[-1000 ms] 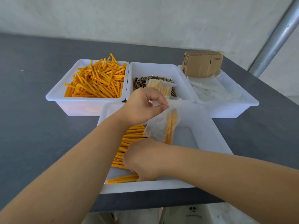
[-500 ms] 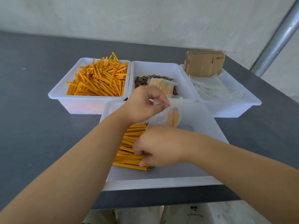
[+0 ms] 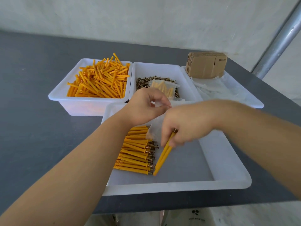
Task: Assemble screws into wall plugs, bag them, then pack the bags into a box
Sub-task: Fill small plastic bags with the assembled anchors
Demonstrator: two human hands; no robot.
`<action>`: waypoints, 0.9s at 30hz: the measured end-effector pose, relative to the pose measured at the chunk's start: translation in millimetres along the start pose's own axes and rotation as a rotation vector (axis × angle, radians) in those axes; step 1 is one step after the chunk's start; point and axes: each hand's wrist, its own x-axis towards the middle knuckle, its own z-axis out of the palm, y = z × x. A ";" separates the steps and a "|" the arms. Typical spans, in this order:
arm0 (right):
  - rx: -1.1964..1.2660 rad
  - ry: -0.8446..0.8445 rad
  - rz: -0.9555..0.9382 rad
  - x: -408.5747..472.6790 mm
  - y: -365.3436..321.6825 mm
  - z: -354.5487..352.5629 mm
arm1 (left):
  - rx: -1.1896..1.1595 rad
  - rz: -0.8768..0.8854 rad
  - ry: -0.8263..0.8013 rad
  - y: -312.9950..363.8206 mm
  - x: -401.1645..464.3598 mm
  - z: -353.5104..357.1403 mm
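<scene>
Right hand [image 3: 184,126] now pinches a small bundle of assembled plugs [image 3: 163,154], lifted clear of the row [image 3: 136,150] in the near tray [image 3: 179,185]; half a second ago it was still down on that row. Bundle tilts, lower tips near the tray floor. Left hand [image 3: 146,106] pinches the clear bag [image 3: 155,126] by its mouth, just above. Judgement: next load is about to go in. Behind: plug bin [image 3: 97,80], screw bin [image 3: 156,69] with one filled bag [image 3: 163,88], flat cartons [image 3: 206,66]. Dark grey table [image 3: 40,111], pale wall [image 3: 146,18], metal pole [image 3: 276,41].

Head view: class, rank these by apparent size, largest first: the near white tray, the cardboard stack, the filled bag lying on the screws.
1. Near white tray, though it is nearest the camera.
2. Cardboard stack.
3. Filled bag.
</scene>
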 end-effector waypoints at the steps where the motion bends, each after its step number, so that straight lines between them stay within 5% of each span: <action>1: 0.044 0.056 0.030 -10.2 9.8 -10.2 | 0.003 0.001 -0.003 0.0 0.0 0.0; 10: 0.267 0.785 0.262 -61.2 86.2 -82.9 | -0.021 -0.032 -0.011 5.7 0.3 2.5; 21: 0.258 0.325 0.186 15.3 60.3 -59.6 | -0.031 -0.003 0.041 14.8 -1.1 1.5; 27: 0.237 0.582 0.214 -3.2 53.3 -57.8 | -0.025 -0.024 0.080 9.4 1.1 1.9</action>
